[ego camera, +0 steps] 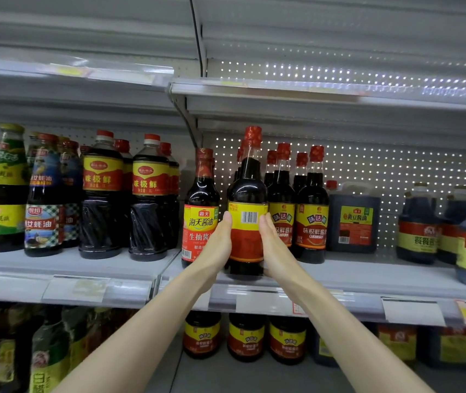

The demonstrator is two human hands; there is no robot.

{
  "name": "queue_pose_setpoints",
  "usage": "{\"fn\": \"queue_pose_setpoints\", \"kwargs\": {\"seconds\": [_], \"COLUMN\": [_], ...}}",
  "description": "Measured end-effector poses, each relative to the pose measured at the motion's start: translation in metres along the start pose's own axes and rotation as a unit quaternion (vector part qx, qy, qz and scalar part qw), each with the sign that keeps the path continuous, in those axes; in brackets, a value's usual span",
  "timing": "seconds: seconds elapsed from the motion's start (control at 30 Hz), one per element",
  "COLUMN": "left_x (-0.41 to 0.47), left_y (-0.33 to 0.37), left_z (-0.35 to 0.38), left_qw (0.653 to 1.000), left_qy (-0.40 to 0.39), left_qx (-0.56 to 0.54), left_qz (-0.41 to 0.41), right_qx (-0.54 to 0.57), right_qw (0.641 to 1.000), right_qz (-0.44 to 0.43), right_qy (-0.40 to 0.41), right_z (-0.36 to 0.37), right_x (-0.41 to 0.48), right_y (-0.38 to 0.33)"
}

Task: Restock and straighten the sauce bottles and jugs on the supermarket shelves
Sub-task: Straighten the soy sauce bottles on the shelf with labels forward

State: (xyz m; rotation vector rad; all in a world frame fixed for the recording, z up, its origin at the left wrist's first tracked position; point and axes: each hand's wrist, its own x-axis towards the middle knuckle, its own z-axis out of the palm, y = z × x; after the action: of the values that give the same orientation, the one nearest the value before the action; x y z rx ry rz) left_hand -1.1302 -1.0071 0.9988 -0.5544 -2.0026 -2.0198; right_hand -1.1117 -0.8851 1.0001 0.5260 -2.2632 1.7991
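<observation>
Holding the sauce bottle [247, 191] between both hands at the centre of the frame: left hand [216, 248] laid flat against its left side, right hand [275, 251] flat against its right side, fingers looking straight, not curled round. Standing upright on the shelf [339, 276], close to the front edge, with the barcode [249, 217] turned to the front instead of the label face.

As a judgement of the risk: only pressed between two palms, so could slip on the smooth side when turned, or tip forward over the edge just above the price strip [263, 303]. Could also knock the red-label bottle [200, 211] just beside on the left, very near the left hand, or the yellow-label bottles [311, 205] just beside on the right. Little room for fingers on both sides.

Further to the right, a square dark jug [353, 219], then round jugs [417, 231] toward the right border. To the left, big bottles [102, 194] with red caps. Below, more bottles [246, 336] on a lower shelf, blurred.
</observation>
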Motion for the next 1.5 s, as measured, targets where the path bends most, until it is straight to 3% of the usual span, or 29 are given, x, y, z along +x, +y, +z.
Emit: {"fn": "queue_pose_setpoints", "kwargs": {"seconds": [0.27, 0.43, 0.67, 1.0, 1.13, 1.23, 1.5], "left_x": [-0.009, -0.007, 0.002, -0.015, -0.009, -0.002, -0.003], "left_y": [-0.014, -0.011, -0.008, -0.015, -0.010, -0.009, -0.014], "left_z": [0.001, -0.005, -0.005, -0.001, -0.006, -0.006, -0.004], "left_qw": [0.995, 0.998, 1.000, 0.995, 0.997, 0.999, 0.997], "left_qy": [0.001, 0.010, -0.001, -0.009, -0.006, -0.014, -0.009], "left_qx": [0.093, 0.061, 0.025, 0.074, 0.056, 0.044, 0.054], "left_qz": [0.030, 0.032, 0.013, 0.069, 0.052, 0.024, 0.052], "right_qx": [-0.016, -0.011, -0.017, -0.006, 0.009, 0.007, -0.008], "right_qw": [1.000, 1.000, 1.000, 1.000, 1.000, 1.000, 1.000], "right_qz": [-0.003, 0.027, -0.006, -0.006, 0.026, 0.003, -0.002], "right_qy": [0.000, -0.005, 0.006, 0.015, 0.004, -0.002, 0.007], "right_z": [-0.004, -0.004, 0.003, -0.006, -0.009, -0.007, -0.004], "right_x": [0.015, 0.011, -0.005, 0.009, 0.000, -0.010, -0.005], "right_y": [0.002, -0.005, -0.004, 0.000, -0.006, -0.006, -0.003]}}
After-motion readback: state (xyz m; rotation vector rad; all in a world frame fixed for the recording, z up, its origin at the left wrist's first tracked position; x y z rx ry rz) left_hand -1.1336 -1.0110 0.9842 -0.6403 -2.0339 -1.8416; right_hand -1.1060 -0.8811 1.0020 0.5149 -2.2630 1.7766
